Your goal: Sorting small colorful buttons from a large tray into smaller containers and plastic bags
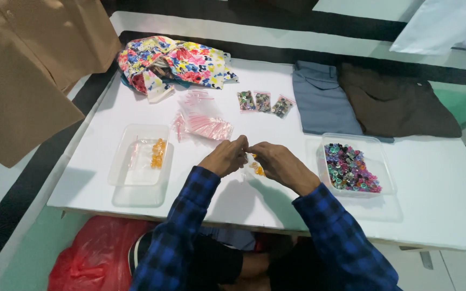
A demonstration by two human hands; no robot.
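Left hand point(225, 157) and right hand point(280, 163) meet near white table point(438, 194) centre, fingers pinched together on small clear bag point(255, 166) of orange beads.

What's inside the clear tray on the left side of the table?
The clear tray holds one small clear bag with orange pieces inside. The rest of its floor shows bare through the plastic. How many pieces are in the bag cannot be told.

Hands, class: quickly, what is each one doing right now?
Left hand: fingers pinched on the small bag of orange pieces.
Right hand: pinching the same bag.
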